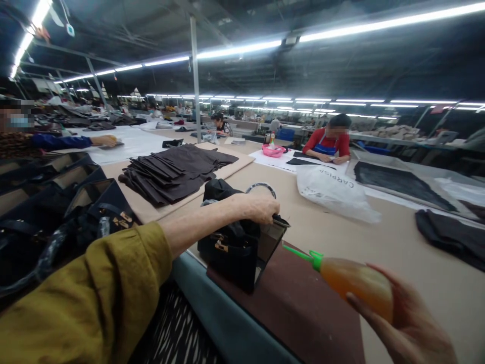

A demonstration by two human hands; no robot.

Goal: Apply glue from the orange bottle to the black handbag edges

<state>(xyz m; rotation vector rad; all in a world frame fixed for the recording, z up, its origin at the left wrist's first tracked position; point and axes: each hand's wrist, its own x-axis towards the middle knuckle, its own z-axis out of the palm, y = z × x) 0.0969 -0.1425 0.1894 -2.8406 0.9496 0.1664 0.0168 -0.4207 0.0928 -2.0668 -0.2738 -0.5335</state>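
A black handbag [231, 253] with gold-coloured hardware lies on a brown sheet [303, 298] near the table edge, its opening facing right. My left hand [261, 207] reaches across it, fingers closed on the dark upper edge of the bag; the fingertips are partly hidden. In my right hand [409, 313] is a squeeze bottle [356, 280] of orange-amber liquid with a green nozzle. Its thin tip points left, close to the bag's opening but apart from it.
Several dark handbags [71, 202] stand at the left. Dark cut pieces [178, 169] lie stacked behind. A white plastic bag [333, 189] and a folded dark piece [450, 237] are to the right. Co-workers sit across the table [329, 139] and at the far left.
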